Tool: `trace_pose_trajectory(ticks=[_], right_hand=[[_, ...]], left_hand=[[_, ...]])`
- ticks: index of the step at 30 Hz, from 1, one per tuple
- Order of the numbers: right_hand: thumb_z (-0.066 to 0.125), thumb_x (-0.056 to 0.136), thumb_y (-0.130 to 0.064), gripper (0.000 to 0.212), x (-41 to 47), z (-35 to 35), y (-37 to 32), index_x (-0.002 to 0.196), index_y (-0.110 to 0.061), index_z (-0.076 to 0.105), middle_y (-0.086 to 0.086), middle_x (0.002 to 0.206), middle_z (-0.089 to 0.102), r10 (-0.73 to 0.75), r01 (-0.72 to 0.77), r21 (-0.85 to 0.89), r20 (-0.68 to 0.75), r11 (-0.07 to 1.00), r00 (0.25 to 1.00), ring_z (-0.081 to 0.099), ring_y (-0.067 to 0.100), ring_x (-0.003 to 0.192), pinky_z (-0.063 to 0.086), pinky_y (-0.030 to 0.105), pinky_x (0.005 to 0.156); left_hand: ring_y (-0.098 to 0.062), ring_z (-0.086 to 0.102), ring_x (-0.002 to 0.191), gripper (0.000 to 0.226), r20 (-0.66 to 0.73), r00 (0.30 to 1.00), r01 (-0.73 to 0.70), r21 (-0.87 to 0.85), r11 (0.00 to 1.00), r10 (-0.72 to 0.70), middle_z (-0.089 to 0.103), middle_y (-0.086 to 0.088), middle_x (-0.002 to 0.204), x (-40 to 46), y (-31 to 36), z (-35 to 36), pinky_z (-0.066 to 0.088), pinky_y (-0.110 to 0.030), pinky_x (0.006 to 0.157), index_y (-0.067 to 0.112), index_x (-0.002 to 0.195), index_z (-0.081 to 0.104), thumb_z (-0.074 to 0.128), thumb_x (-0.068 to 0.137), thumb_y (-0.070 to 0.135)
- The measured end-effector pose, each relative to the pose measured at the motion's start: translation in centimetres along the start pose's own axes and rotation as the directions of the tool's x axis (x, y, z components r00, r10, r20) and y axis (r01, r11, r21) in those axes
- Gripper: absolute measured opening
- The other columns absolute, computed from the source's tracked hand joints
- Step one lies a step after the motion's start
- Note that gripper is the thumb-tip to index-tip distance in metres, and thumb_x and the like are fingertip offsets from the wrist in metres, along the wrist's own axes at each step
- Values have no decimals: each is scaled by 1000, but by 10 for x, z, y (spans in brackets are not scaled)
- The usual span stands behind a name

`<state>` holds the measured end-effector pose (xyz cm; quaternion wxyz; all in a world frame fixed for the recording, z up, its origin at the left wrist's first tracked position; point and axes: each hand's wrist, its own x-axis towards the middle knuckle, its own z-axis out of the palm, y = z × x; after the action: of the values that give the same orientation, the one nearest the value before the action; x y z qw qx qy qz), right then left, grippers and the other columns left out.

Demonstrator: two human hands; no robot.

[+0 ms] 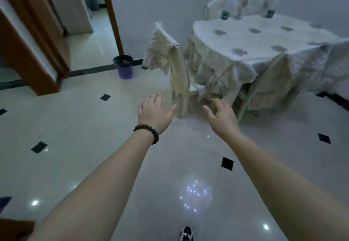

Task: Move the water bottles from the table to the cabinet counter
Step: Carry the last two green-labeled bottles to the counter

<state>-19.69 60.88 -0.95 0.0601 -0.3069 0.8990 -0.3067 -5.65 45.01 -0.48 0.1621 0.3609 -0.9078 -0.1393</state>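
Observation:
A table under a white patterned cloth stands at the upper right. At its far edge I make out two clear water bottles with dark labels, one on the left and one on the right, both blurred. My left hand, with a bead bracelet on its wrist, and my right hand are stretched out over the floor, well short of the table. Both are empty with fingers spread.
A cloth-covered chair stands at the table's near left, another at its front. A purple bin sits by a wooden door frame. Through the doorway stands a cabinet. Glossy tiled floor lies between me and the table.

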Motion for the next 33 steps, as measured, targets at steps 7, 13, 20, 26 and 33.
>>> trace_pose_trajectory(ticks=[7, 13, 20, 26, 33], right_hand=[[48, 94, -45, 57, 56, -77, 91, 138, -9, 46, 9, 145, 43, 163, -165, -5, -154, 986, 975, 35, 24, 136, 28, 34, 112], [48, 95, -44, 56, 92, -117, 144, 139, -9, 44, 8, 146, 41, 266, -271, 14, -235, 963, 935, 34, 24, 137, 28, 35, 112], [50, 94, -43, 54, 162, -124, 192, 137, -10, 47, 8, 143, 44, 323, -326, 36, -277, 945, 905, 37, 24, 135, 29, 34, 111], [49, 94, -43, 54, 271, -116, 223, 137, -10, 46, 8, 144, 43, 331, -333, 35, -252, 942, 909, 36, 24, 135, 30, 36, 111], [46, 95, -44, 54, 429, -126, 227, 138, -11, 44, 6, 146, 41, 303, -315, -8, -245, 949, 921, 33, 22, 137, 29, 36, 110]], left_hand=[[-22, 26, 141, 70, 74, 976, -197, -80, 977, 203, 34, -3, 151, 87, 121, 56, 21, -45, 114, 20, 148, 28, 40, 90, 59], [-21, 23, 142, 71, 110, 943, -302, -110, 947, 313, 33, -3, 152, 137, 192, 91, 19, -44, 116, 20, 148, 27, 40, 91, 60], [-21, 22, 143, 73, 135, 921, -353, -107, 930, 365, 32, -3, 152, 220, 235, 134, 16, -46, 116, 20, 149, 24, 40, 90, 60], [-23, 24, 142, 72, 135, 927, -335, -123, 934, 350, 34, -4, 151, 325, 248, 179, 18, -47, 116, 19, 148, 26, 42, 90, 59], [-24, 28, 140, 72, 143, 936, -307, -121, 944, 323, 36, -7, 150, 468, 264, 214, 21, -46, 115, 17, 148, 26, 41, 90, 58]])
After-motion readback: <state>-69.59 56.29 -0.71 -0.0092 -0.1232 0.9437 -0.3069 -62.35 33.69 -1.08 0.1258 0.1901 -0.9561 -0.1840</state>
